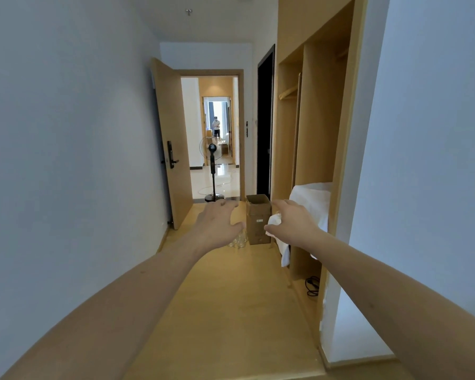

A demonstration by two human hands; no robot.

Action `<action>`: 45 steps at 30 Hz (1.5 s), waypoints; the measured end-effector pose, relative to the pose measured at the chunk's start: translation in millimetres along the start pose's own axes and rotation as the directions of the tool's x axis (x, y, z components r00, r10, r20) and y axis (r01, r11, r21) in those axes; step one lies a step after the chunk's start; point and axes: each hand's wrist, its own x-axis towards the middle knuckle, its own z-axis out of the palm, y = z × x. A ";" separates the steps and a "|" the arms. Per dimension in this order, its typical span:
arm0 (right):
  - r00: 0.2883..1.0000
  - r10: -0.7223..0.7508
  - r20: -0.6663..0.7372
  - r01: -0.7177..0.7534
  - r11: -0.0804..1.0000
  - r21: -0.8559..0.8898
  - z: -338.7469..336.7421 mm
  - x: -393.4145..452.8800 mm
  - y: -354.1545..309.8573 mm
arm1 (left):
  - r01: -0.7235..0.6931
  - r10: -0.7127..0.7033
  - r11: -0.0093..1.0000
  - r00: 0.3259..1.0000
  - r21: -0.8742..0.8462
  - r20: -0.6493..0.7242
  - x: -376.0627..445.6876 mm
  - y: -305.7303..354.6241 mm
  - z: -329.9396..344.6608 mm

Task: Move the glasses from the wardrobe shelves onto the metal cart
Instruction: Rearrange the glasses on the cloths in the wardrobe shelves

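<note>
Both bare arms reach forward down a narrow room with a light wooden floor (231, 297). The left hand (217, 222) is held out at about eleven o'clock from the picture's middle, palm down, fingers spread and slightly bent — it holds nothing. The right hand (294, 223) is out at about one o'clock, thumb toward the left; a bunched white cloth (274, 220) shows against its palm, and the hand seems to hold it, though the fingers are mostly hidden behind the back of the hand.

A cluster of clear drinking glasses (237, 239) stands on the floor just below the left hand's thumb, partly hidden by it; how many there are cannot be told. Touching or just beside them at three o'clock stands an open cardboard box (258, 220), upright, its flaps raised.

The open wooden wardrobe (313, 133) fills the wall at two o'clock. A white sheet (310, 204) is draped over one of its lower shelves and hangs over the edge. On the wardrobe's floor at five o'clock from the right hand lies a black cable (312, 286).

At twelve o'clock a wooden door (170, 149) with a black handle stands open. Past it a black pedestal fan (212, 171) stands in the doorway — and far beyond, small in the view, a person (216, 127) stands in another room.
</note>
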 end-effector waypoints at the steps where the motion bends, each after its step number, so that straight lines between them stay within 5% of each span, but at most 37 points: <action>1: 1.000 0.000 0.003 0.000 1.000 0.001 3.3 12.4 7.3 | 0.008 -0.008 1.000 1.000 0.001 -0.002 12.9 -3.0 7.4; 14: 0.998 -0.006 0.061 0.003 0.999 0.040 18.2 185.8 119.2 | 0.044 -0.045 0.998 0.999 0.041 0.026 204.6 1.3 78.7; 24: 0.986 -0.033 0.161 0.023 0.998 0.066 57.8 268.6 151.4 | 0.113 -0.116 0.992 0.992 0.058 0.045 271.5 -18.1 128.0; 45: 0.992 0.021 0.124 -0.027 0.999 0.042 174.6 532.4 80.4 | 0.075 -0.077 0.996 0.996 0.041 0.040 489.6 -242.2 136.1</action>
